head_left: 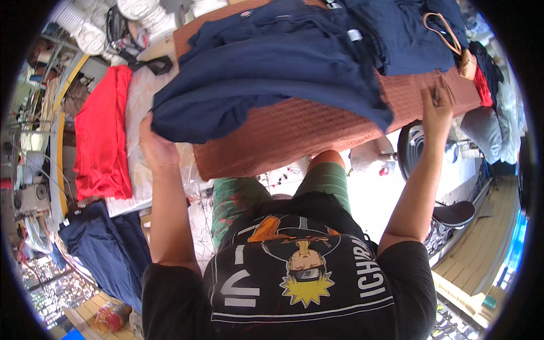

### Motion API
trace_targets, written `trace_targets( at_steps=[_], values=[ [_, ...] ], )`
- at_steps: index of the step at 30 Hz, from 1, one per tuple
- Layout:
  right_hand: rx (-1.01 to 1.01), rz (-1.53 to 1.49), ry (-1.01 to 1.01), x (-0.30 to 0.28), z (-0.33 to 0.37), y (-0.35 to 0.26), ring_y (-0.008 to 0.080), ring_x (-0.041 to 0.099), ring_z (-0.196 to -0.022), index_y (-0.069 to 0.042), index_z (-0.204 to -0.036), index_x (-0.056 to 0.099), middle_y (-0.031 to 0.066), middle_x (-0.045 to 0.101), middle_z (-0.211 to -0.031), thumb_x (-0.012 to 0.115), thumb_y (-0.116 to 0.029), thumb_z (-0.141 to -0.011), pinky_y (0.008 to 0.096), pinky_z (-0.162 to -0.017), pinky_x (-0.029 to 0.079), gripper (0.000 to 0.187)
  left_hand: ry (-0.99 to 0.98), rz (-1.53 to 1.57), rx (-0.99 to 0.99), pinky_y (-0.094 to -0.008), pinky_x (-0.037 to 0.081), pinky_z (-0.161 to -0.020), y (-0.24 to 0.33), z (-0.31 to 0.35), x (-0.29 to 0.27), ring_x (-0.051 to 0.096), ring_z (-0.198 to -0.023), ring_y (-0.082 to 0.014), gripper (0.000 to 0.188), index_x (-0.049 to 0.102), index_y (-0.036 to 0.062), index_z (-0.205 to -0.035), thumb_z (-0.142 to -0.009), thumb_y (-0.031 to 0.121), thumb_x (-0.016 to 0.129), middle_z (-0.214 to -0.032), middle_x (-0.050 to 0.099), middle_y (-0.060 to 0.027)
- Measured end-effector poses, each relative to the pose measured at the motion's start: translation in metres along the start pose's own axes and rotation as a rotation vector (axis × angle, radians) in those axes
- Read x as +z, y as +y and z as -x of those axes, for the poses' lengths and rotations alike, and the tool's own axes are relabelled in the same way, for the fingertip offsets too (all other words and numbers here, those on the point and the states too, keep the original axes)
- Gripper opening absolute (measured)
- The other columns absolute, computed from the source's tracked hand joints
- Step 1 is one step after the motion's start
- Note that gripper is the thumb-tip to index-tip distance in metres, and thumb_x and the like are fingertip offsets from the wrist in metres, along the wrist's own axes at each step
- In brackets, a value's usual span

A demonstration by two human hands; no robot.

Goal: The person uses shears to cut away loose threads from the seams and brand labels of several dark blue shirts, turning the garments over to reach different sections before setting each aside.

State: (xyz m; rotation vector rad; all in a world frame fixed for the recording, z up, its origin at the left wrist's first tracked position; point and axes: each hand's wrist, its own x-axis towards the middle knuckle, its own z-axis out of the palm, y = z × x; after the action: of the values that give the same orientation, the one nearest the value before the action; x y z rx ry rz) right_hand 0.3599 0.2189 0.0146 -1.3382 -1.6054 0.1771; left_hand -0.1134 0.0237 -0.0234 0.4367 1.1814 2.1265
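Observation:
A navy blue garment (272,79) lies partly spread over a table with a reddish-brown quilted cover (317,124). Its near edge is lifted and billows toward me. At its left corner, my left hand (157,144) grips the cloth, with the fingertips hidden behind the fabric. My right hand (437,105) is apart from the garment, raised over the right end of the covered table. Its fingers are curled together around a small dark thing that is too small to name.
More folded navy cloth (391,42) lies at the far right, beside a tan strap (445,28) with a block-like end. A red garment (105,136) rests on the left over a pale board (144,107). Navy cloth (107,243) hangs below. A black seat (453,214) stands at right.

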Motion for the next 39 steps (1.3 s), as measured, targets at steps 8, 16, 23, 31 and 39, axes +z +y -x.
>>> trace_targets(
  at_steps=[8, 16, 23, 31, 39],
  values=[
    [0.300, 0.261, -0.629, 0.009, 0.027, 0.023, 0.0295, 0.066, -0.069, 0.009, -0.097, 0.066, 0.0227, 0.065, -0.071, 0.071, -0.037, -0.079, 0.0391, -0.068, 0.050, 0.049, 0.268, -0.117, -0.144, -0.0377, 0.044, -0.098, -0.041, -0.013, -0.051, 0.056, -0.113, -0.0234, 0.046, 0.053, 0.0002, -0.122, -0.094, 0.037, 0.052, -0.122, 0.058, -0.0108],
    [0.205, -0.137, -0.741, 0.029, 0.041, -0.010, 0.0200, 0.062, -0.061, -0.001, -0.091, 0.069, 0.0131, 0.066, -0.072, 0.074, -0.037, -0.078, 0.0292, -0.060, 0.049, 0.038, -0.035, -0.105, -0.111, -0.0384, 0.040, -0.103, -0.013, -0.015, -0.022, 0.052, -0.121, -0.0236, 0.045, 0.049, 0.0010, -0.130, -0.100, 0.034, 0.046, -0.132, 0.054, -0.0121],
    [0.160, -0.976, -0.372, -0.023, -0.071, -0.105, 0.0023, 0.031, -0.041, -0.011, -0.082, 0.057, -0.0086, 0.041, -0.053, 0.074, -0.026, -0.082, 0.0201, -0.041, 0.021, 0.022, -0.387, -0.088, 0.198, -0.0370, 0.037, -0.105, 0.133, -0.049, 0.100, 0.052, -0.121, -0.0205, 0.041, 0.052, -0.0006, -0.128, -0.100, 0.030, 0.047, -0.128, 0.057, -0.0109],
    [0.191, -1.079, -0.175, -0.040, -0.118, -0.135, 0.0034, 0.030, -0.038, -0.015, -0.092, 0.058, -0.0072, 0.038, -0.048, 0.062, -0.019, -0.093, 0.0208, -0.038, 0.020, 0.006, -0.244, -0.002, 0.304, -0.0363, 0.049, -0.092, 0.221, -0.069, 0.120, 0.064, -0.103, -0.0216, 0.030, 0.061, 0.0005, -0.114, -0.094, 0.023, 0.060, -0.112, 0.066, -0.0118],
    [0.007, -0.384, -0.702, -0.013, -0.117, -0.157, 0.0056, 0.039, -0.040, -0.010, -0.076, 0.057, -0.0009, 0.048, -0.048, 0.065, -0.025, -0.089, 0.0224, -0.040, 0.025, 0.022, -0.208, -0.388, 0.240, -0.0388, 0.044, -0.099, 0.205, -0.069, 0.102, 0.058, -0.111, -0.0238, 0.037, 0.059, 0.0002, -0.120, -0.091, 0.022, 0.062, -0.119, 0.062, -0.0126]
  ],
)
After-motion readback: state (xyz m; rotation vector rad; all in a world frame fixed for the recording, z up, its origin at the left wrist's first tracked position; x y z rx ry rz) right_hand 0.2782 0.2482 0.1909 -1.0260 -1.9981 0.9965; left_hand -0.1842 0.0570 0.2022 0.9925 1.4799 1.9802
